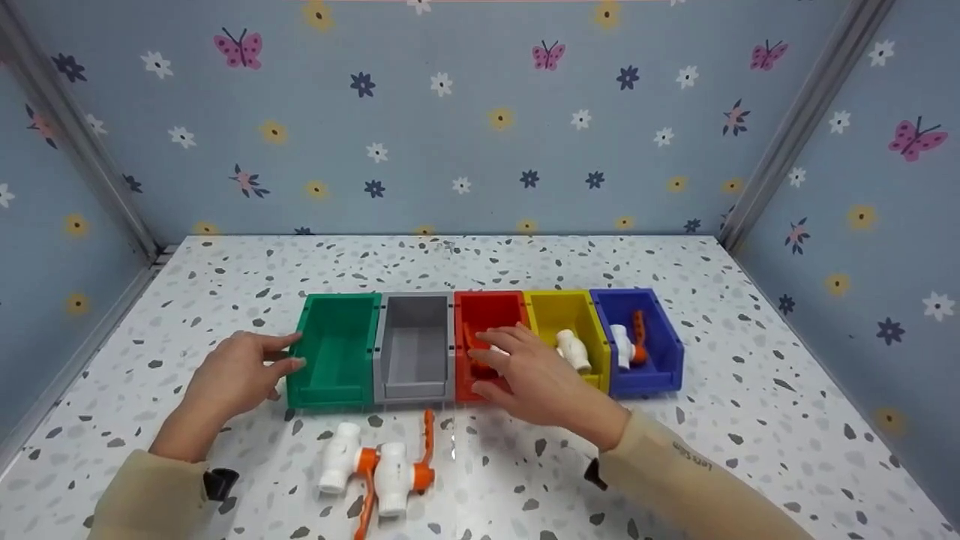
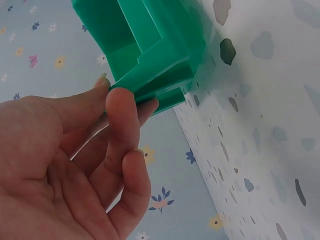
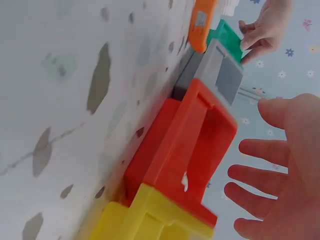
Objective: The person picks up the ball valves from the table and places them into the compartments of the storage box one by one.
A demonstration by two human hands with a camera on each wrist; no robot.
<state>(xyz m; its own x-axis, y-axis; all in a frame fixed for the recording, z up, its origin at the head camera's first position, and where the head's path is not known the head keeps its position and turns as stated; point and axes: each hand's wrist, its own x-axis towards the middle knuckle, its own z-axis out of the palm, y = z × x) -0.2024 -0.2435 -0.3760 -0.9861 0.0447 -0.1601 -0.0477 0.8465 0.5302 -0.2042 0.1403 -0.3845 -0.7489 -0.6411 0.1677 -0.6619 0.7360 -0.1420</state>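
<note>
Pinching an open-topped green plastic bin (image 1: 331, 395) at its nine-o'clock edge is the left hand (image 1: 238, 373); the right hand (image 1: 538, 381), fingers spread and empty, hovers over a red plastic bin (image 1: 491, 309). Two orange-handled white valves (image 1: 340, 459) lie at six o'clock on the speckled desk (image 1: 510, 487).

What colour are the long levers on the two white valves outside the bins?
Orange long levers, clearest in the head view.

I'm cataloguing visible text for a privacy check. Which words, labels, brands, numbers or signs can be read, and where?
"Let's Slim": on the beige right sleeve; small, second word uncertain.
Any marking on the pale patch of the orange valve handle: too blurred to read.
</note>
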